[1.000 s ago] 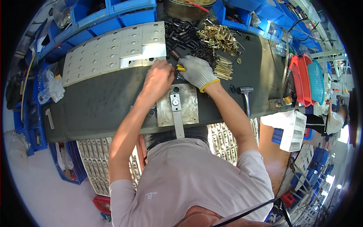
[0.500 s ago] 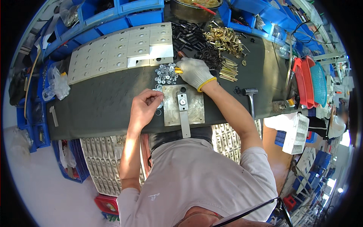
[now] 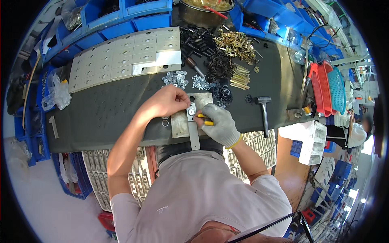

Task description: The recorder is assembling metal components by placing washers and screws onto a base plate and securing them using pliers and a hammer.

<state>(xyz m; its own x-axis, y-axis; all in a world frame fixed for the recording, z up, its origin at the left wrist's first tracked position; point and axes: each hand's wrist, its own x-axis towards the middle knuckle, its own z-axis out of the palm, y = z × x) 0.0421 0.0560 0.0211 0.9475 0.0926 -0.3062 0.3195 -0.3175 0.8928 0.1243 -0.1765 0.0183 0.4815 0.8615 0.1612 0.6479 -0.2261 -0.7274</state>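
A small metal lock (image 3: pixel 191 111) with a round cylinder and a long flat strip lies on a square steel plate (image 3: pixel 180 128) in front of me. My bare left hand (image 3: pixel 172 101) is at the lock's upper left, thumb and fingers pinched together; what they hold is hidden. My right hand (image 3: pixel 221 123), in a whitish glove with yellow trim, is closed at the lock's right edge. Its fingertips meet beside the lock, and I cannot make out anything between them. A metal ring (image 3: pixel 165 123) lies left of the plate, under my left wrist.
Behind the plate are piles of silver round parts (image 3: pixel 175 79), small shiny pieces (image 3: pixel 200 82), black rings (image 3: pixel 221 95), brass pins (image 3: pixel 240 77) and gold-coloured parts (image 3: pixel 237 44). A hammer (image 3: pixel 264 115) lies at right. Drilled beige plates (image 3: pixel 121 56) stand in rows at back left, before blue bins (image 3: pixel 152 21).
My right hand has come back from the parts piles to the lock's right side. My left hand has moved from beside the steel plate to the lock's upper left.
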